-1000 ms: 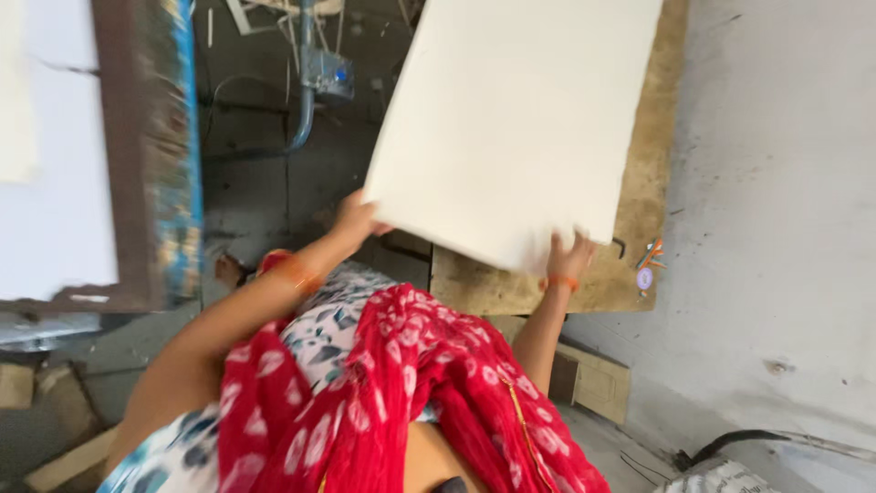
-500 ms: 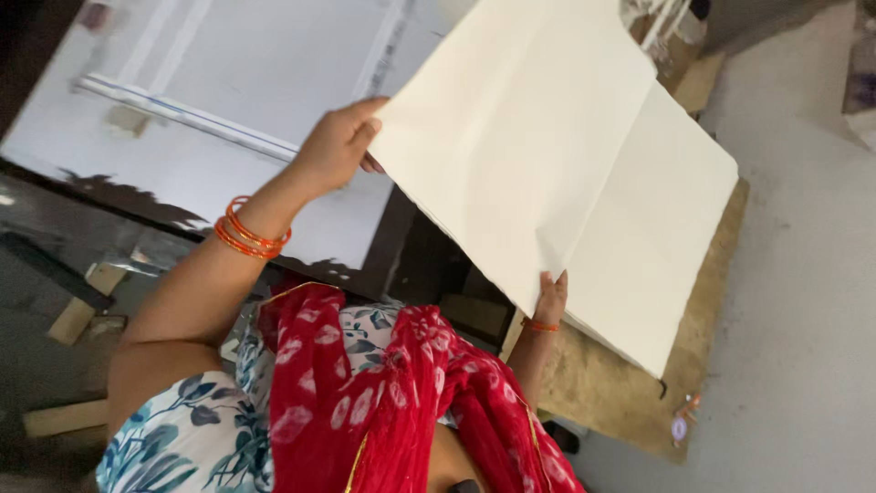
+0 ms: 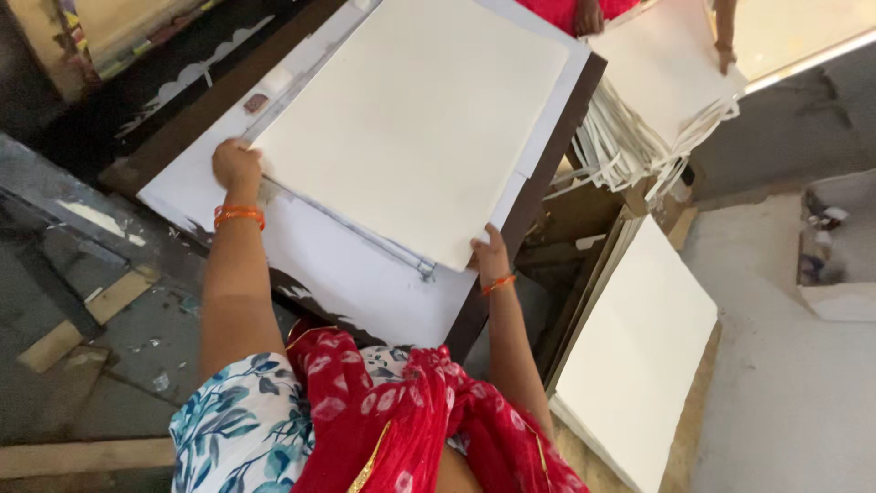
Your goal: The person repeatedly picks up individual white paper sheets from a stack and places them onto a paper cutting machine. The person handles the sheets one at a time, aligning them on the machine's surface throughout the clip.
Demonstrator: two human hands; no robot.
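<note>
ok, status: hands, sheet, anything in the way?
Left hand and right hand grip near corners of cream sheet, flat on white table. Metal guide bar along sheet edge.

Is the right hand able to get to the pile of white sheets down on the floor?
Probably yes. The right hand holds the big sheet's corner at the table edge; the floor pile lies just below it with nothing between.

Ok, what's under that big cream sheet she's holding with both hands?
The cream sheet lies on a white board with a thin metal strip along the sheet's near edge. The left hand and right hand grip its corners. Whatever lies beneath its middle is covered.
</note>
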